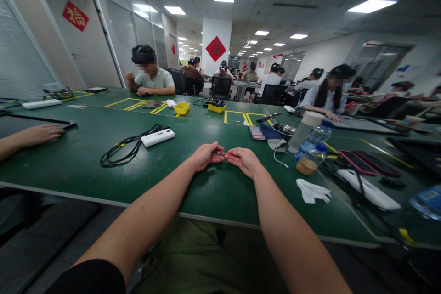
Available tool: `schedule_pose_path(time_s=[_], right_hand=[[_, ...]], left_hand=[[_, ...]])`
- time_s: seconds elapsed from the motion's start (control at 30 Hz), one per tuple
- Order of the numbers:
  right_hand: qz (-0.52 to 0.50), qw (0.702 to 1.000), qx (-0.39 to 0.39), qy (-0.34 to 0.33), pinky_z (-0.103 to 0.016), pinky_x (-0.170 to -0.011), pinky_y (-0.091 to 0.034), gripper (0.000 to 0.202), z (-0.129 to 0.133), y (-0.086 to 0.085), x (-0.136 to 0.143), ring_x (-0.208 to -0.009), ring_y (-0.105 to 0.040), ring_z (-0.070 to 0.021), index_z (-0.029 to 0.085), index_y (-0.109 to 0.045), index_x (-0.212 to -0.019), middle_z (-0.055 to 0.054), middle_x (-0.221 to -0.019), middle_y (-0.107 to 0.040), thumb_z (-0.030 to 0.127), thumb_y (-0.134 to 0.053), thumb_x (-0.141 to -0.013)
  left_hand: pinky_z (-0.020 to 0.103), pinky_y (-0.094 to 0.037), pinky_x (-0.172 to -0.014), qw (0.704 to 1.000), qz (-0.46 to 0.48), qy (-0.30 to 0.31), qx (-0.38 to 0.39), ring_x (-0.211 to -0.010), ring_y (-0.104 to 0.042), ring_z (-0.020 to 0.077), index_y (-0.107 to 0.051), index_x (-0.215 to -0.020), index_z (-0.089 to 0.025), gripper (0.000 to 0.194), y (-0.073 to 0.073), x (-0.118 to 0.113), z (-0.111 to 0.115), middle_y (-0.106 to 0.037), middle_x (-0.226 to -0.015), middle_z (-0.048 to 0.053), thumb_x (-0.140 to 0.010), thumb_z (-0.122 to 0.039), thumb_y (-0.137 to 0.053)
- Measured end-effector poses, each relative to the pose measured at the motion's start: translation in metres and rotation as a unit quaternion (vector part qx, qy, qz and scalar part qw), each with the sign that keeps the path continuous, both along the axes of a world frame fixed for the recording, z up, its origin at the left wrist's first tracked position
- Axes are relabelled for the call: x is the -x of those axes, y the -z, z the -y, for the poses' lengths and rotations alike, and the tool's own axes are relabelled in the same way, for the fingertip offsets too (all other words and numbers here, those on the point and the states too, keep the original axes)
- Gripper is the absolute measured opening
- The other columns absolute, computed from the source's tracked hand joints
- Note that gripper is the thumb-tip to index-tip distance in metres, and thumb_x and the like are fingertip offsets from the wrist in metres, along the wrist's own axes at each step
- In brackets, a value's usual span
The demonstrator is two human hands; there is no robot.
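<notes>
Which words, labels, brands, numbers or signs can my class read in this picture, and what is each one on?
"福": gold character on the red diamond sign on the left-hand door.
Too unclear to read: the dark character on the pillar's red diamond.
Too small: the dark marks on the white power bank.
Too blurred: the blue label at the right edge.
</notes>
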State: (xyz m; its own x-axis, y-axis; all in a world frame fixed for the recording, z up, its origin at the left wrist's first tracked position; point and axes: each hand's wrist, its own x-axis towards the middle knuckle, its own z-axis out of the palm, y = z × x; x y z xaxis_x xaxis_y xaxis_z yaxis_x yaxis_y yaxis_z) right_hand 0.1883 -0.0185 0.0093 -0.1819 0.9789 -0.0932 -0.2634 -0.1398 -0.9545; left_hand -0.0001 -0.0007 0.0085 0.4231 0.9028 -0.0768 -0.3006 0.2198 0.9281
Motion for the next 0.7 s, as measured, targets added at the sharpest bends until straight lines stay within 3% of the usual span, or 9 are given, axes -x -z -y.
schedule_pose_path(time_s=[0.13,0.23,0.7], right_hand=[[0.005,1.0,-0.012,0.0,-0.03,-0.078,-0.056,0.013,-0.0003,0.003,-0.0005,-0.082,-0.069,-0.0186,0.013,-0.063,-0.078,-0.01,-0.082,-0.07,0.003,-0.058,-0.071],[0.012,1.0,-0.018,0.0,-0.03,-0.077,-0.056,0.012,-0.0006,0.0039,-0.0006,-0.081,-0.069,-0.0181,0.014,-0.063,-0.077,-0.009,-0.081,-0.07,0.004,-0.062,-0.07],[0.006,0.999,-0.041,-0.021,-0.025,-0.068,-0.055,0.016,0.0047,-0.001,0.0031,-0.07,-0.068,-0.0144,0.013,-0.065,-0.075,-0.007,-0.077,-0.071,0.01,-0.074,-0.062]], left_hand=[[0.024,-0.056,-0.067,1.0,-0.024,-0.001,-0.016,-0.069,-0.067,0.0138,-0.062,-0.097,-0.009,0.017,0.0019,-0.0006,0.0009,-0.066,-0.085,0.012,-0.081,-0.015,-0.059],[0.024,-0.056,-0.069,0.999,-0.04,-0.009,-0.013,-0.07,-0.068,0.0137,-0.062,-0.099,-0.009,0.024,0.0023,-0.0012,0.002,-0.066,-0.085,0.011,-0.077,-0.002,-0.058],[0.02,-0.056,-0.063,0.998,-0.055,-0.018,-0.024,-0.068,-0.067,0.0119,-0.06,-0.094,-0.01,0.025,0.0037,-0.0033,0.0013,-0.066,-0.083,0.008,-0.077,0.005,-0.05]])
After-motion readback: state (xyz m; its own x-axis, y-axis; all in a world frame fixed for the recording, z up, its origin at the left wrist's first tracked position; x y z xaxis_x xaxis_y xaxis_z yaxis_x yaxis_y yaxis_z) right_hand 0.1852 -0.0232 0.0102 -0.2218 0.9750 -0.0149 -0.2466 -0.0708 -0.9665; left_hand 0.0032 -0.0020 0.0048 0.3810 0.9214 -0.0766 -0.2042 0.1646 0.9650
